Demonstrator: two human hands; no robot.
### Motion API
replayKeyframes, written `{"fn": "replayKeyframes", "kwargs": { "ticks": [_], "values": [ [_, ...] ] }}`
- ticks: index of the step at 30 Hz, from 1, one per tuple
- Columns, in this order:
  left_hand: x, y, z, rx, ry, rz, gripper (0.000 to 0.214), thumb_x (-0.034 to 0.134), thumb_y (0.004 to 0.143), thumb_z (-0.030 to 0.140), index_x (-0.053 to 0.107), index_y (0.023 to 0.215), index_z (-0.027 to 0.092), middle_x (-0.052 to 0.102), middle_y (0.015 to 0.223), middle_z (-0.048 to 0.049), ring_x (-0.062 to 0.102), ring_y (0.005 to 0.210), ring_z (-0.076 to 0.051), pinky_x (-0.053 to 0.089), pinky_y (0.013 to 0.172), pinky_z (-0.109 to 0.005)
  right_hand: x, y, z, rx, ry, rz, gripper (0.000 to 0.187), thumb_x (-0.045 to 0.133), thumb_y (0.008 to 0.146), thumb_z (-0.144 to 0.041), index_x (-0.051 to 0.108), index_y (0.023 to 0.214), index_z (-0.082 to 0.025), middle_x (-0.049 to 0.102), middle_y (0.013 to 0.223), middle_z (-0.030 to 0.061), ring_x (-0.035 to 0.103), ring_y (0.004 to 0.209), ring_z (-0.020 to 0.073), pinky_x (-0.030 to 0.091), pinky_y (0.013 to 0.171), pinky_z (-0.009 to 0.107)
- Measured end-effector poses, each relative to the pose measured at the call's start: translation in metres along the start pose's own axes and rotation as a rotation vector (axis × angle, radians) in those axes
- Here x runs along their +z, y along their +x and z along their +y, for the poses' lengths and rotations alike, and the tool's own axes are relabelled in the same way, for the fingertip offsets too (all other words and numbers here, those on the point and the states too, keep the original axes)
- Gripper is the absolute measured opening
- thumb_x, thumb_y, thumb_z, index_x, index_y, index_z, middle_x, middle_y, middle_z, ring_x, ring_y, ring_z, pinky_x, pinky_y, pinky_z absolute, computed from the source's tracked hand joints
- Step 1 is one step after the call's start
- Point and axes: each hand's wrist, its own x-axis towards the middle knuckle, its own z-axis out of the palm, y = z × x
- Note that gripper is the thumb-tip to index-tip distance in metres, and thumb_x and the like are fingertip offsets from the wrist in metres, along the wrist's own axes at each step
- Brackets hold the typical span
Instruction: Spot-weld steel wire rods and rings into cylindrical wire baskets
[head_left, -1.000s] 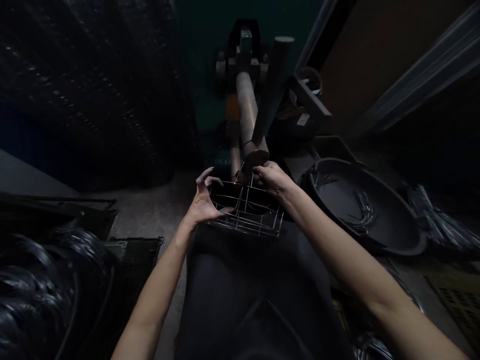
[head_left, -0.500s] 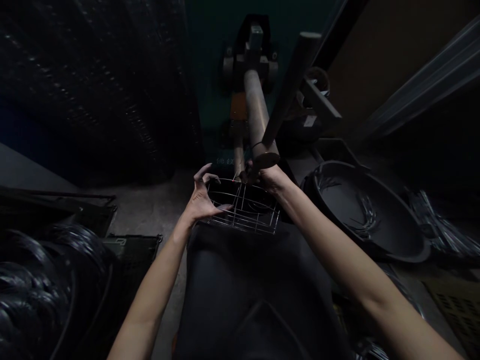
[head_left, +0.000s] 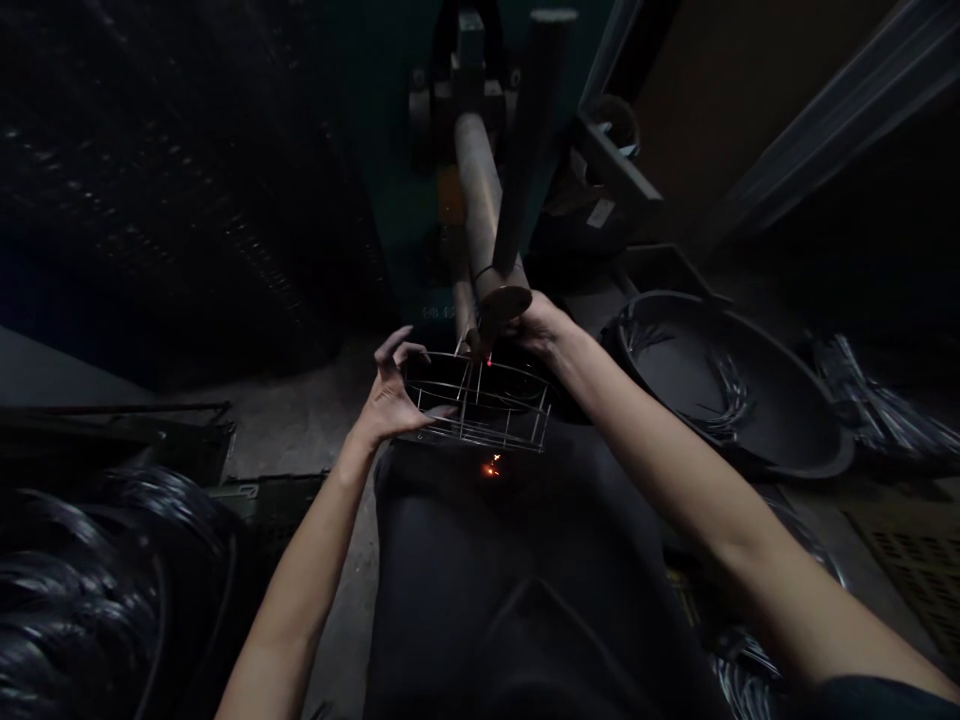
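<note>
A wire basket [head_left: 499, 432] of thin metal rods is held at the tips of a spot-welding machine, beneath its thick round arm [head_left: 480, 185]. Around the basket's left end curls my left hand [head_left: 390, 400], thumb in front and fingers behind. My right hand [head_left: 541, 322] is at the welder's tip, close to the basket's far side. Its fingers bend in behind the arm's round end, which hides what they pinch. A red glowing point sits on the basket's far rim, and orange sparks [head_left: 491, 466] fly just in front of the basket.
A dark apron [head_left: 517, 570] covers my lap. To the right stands a round black tub [head_left: 814, 450] holding loose wire pieces, with a wire bundle [head_left: 874, 400] beside it. Many curved wire pieces [head_left: 75, 580] are piled at lower left. A metal bar [head_left: 622, 165] juts out beyond the arm.
Orange sparks have appeared in front of the basket. The view has shifted, so the machine and basket sit a little farther left. Both hands keep much the same pose.
</note>
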Motion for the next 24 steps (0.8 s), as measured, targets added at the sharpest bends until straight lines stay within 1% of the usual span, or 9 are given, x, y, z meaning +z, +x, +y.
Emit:
{"fn": "replayKeyframes", "kwargs": {
  "ticks": [3,5,9,13,15,17,19,20,24],
  "values": [
    [0.007,-0.023,0.009,0.084,0.031,-0.033,0.108,0.086,0.056,0.044,0.021,0.141,0.026,0.052,0.114,-0.0095,0.054,0.105,-0.025,0.046,0.092,-0.046,-0.015,-0.001,-0.021,0.066,-0.002,0.09,0.023,0.056,0.082,-0.016,0.04,0.065,-0.019,0.038,0.044,-0.009,0.026,0.034,0.0024,0.016,0.033,0.014],
    [0.009,-0.047,0.02,0.101,0.066,-0.146,0.098,0.085,0.058,0.045,0.032,0.138,0.027,0.055,0.117,-0.0108,0.051,0.113,-0.029,0.042,0.098,-0.051,-0.029,-0.016,-0.026,0.11,-0.02,0.113,0.02,0.052,0.087,-0.018,0.046,0.068,-0.017,0.04,0.045,-0.0079,0.027,0.034,0.0028,0.015,0.033,0.015],
    [0.001,-0.078,0.054,-0.129,0.008,-0.408,0.1,0.079,0.059,0.06,0.035,0.142,0.026,0.055,0.132,-0.0152,0.04,0.131,-0.037,0.021,0.111,-0.062,-0.041,-0.084,0.002,0.008,-0.177,0.111,0.015,0.058,0.088,-0.03,0.057,0.081,-0.016,0.047,0.049,-0.0064,0.032,0.036,0.0043,0.02,0.035,0.015],
    [0.008,-0.053,0.097,-0.503,-0.309,-0.32,0.065,0.05,0.085,0.061,0.048,0.136,0.021,0.056,0.134,-0.0145,0.048,0.128,-0.029,0.034,0.109,-0.048,-0.013,-0.163,0.062,-0.316,-0.511,0.118,0.021,0.059,0.086,-0.04,0.058,0.08,-0.02,0.061,0.067,0.0007,0.054,0.056,0.0118,0.045,0.054,0.023],
    [0.021,-0.032,0.117,-0.621,-0.468,-0.269,0.052,0.047,0.089,0.057,0.06,0.122,0.018,0.066,0.115,-0.0118,0.06,0.11,-0.023,0.044,0.099,-0.038,0.002,-0.191,0.089,-0.445,-0.705,0.095,0.016,0.053,0.088,-0.035,0.062,0.084,-0.022,0.066,0.08,0.005,0.061,0.07,0.0169,0.05,0.069,0.029],
    [0.033,-0.017,0.134,-0.706,-0.579,-0.221,0.045,0.049,0.09,0.054,0.064,0.111,0.017,0.067,0.081,-0.0048,0.063,0.076,-0.015,0.05,0.075,-0.028,0.001,-0.209,0.103,-0.504,-0.867,-0.029,0.019,0.049,0.09,-0.031,0.066,0.088,-0.023,0.069,0.086,0.0074,0.064,0.075,0.0197,0.051,0.074,0.032],
    [0.037,-0.012,0.146,-0.744,-0.599,-0.164,0.043,0.048,0.09,0.053,0.066,0.105,0.017,0.05,0.056,0.0036,0.047,0.051,-0.009,0.041,0.053,-0.021,-0.018,-0.22,0.098,-0.553,-0.965,-0.147,0.023,0.047,0.092,-0.031,0.07,0.09,-0.023,0.07,0.086,0.0074,0.066,0.074,0.0196,0.053,0.073,0.032],
    [0.036,-0.013,0.149,-0.743,-0.576,-0.153,0.043,0.047,0.091,0.054,0.067,0.102,0.017,0.041,0.052,0.0056,0.039,0.046,-0.008,0.034,0.048,-0.02,-0.031,-0.222,0.088,-0.593,-1.001,-0.134,0.025,0.047,0.093,-0.031,0.071,0.093,-0.023,0.071,0.087,0.0074,0.067,0.076,0.0193,0.053,0.074,0.031],
    [0.012,-0.016,0.158,-0.681,-0.415,-0.22,0.041,0.051,0.089,0.052,0.071,0.091,0.017,0.039,0.054,0.0045,0.032,0.047,-0.007,0.027,0.045,-0.021,-0.077,-0.216,0.028,-0.783,-1.156,0.164,0.033,0.047,0.094,-0.026,0.065,0.121,-0.023,0.064,0.124,0.0108,0.057,0.117,0.0232,0.045,0.099,0.04]
  ]
}}
